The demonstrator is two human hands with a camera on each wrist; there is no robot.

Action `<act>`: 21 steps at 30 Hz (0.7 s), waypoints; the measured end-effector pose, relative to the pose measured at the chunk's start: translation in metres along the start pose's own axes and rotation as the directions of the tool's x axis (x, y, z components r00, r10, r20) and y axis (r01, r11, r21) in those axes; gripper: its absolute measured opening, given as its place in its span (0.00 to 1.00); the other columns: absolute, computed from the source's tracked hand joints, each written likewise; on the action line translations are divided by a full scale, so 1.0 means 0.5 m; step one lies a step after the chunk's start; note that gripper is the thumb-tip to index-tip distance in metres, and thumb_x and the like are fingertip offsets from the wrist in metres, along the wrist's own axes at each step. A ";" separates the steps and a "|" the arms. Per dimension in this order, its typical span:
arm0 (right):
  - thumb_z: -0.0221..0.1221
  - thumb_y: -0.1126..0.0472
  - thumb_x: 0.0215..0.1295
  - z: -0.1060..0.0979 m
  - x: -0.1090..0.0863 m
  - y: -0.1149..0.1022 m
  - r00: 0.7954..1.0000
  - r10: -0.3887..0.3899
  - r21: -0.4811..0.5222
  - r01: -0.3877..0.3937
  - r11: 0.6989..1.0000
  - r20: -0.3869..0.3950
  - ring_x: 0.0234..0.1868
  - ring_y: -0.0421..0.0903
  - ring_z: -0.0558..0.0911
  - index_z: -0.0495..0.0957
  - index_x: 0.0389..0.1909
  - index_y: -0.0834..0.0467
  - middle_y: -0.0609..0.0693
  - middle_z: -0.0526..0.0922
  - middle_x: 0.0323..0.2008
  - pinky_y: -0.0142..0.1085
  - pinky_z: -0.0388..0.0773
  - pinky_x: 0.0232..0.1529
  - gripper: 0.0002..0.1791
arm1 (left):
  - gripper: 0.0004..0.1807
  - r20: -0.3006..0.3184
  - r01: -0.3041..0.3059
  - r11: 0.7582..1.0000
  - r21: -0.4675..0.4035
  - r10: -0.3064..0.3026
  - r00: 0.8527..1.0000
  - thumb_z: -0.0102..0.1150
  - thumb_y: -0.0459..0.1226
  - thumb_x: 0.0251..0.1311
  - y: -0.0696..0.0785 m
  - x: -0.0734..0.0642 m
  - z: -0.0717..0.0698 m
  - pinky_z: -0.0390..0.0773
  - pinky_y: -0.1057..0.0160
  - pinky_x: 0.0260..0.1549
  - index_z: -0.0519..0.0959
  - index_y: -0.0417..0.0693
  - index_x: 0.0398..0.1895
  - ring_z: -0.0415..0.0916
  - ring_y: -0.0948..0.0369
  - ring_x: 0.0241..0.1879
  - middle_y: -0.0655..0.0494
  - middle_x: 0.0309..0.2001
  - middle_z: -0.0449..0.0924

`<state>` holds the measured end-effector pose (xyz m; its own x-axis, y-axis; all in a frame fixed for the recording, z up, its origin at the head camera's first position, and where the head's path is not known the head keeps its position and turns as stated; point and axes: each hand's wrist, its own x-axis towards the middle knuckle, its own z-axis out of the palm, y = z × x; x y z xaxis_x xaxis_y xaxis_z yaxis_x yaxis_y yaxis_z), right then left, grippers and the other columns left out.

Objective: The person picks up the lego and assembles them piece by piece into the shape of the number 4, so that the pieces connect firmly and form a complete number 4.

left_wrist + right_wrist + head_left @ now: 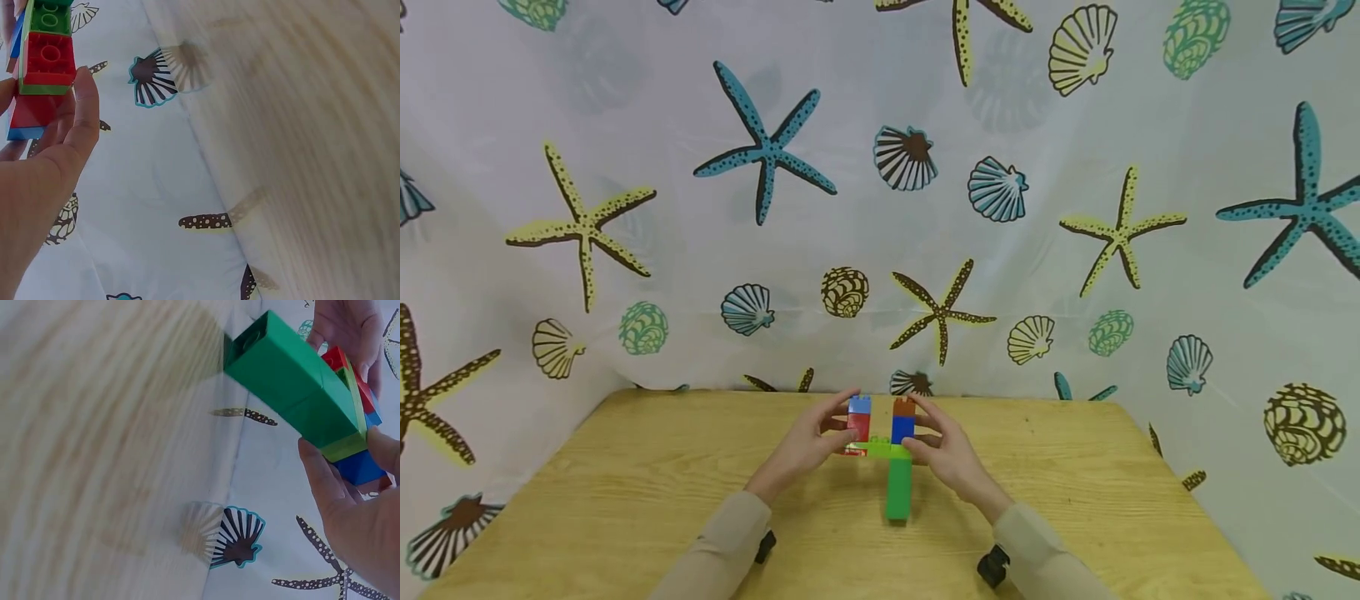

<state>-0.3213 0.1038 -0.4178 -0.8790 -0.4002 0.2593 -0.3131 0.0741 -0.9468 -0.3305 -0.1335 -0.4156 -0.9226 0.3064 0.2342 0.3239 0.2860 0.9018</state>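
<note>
Both hands hold one block assembly just above the wooden table. A long green column points toward me, joined to a light green plate. On the plate stand a red block topped by a light blue one and a blue block topped by an orange one. My left hand grips the red and blue side, thumb on the red block. My right hand grips the blue block beside the green column.
A cloth printed with starfish and shells hangs behind the table and drapes along both sides. The table's far edge lies just behind the blocks. Beige sleeves cover both forearms.
</note>
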 end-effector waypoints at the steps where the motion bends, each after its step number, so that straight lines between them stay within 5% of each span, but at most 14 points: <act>1: 0.53 0.70 0.62 -0.002 0.002 0.004 1.000 0.016 0.007 -0.016 1.000 0.004 0.52 0.58 0.74 0.54 0.68 0.45 0.65 0.64 0.59 0.50 0.75 0.42 0.36 | 0.31 0.006 0.008 1.000 -0.008 -0.008 1.000 0.56 0.34 0.59 -0.010 0.005 0.001 0.77 0.57 0.37 0.61 0.67 0.64 0.71 0.50 0.48 0.48 0.58 0.66; 13: 0.56 0.63 0.61 -0.028 0.044 0.074 0.985 0.164 -0.008 -0.164 0.987 0.053 0.50 0.53 0.75 0.56 0.67 0.41 0.62 0.65 0.59 0.52 0.73 0.43 0.35 | 0.33 0.081 0.196 0.966 -0.170 -0.185 0.979 0.57 0.36 0.58 -0.076 0.034 0.005 0.77 0.50 0.37 0.59 0.61 0.66 0.73 0.49 0.47 0.41 0.57 0.64; 21: 0.59 0.59 0.60 -0.030 0.055 0.099 0.956 0.283 -0.029 -0.281 0.959 0.082 0.48 0.53 0.77 0.57 0.67 0.49 0.64 0.68 0.57 0.48 0.76 0.41 0.35 | 0.31 0.079 0.314 0.941 -0.127 -0.306 0.949 0.56 0.35 0.59 -0.090 0.040 0.009 0.77 0.50 0.36 0.59 0.48 0.66 0.74 0.49 0.45 0.37 0.57 0.65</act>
<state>-0.3661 0.1101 -0.4547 -0.8991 -0.4363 -0.0357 -0.0635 0.2106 -0.9755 -0.3628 -0.1362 -0.4532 -0.9579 0.2749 -0.0824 -0.0115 0.2500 0.9682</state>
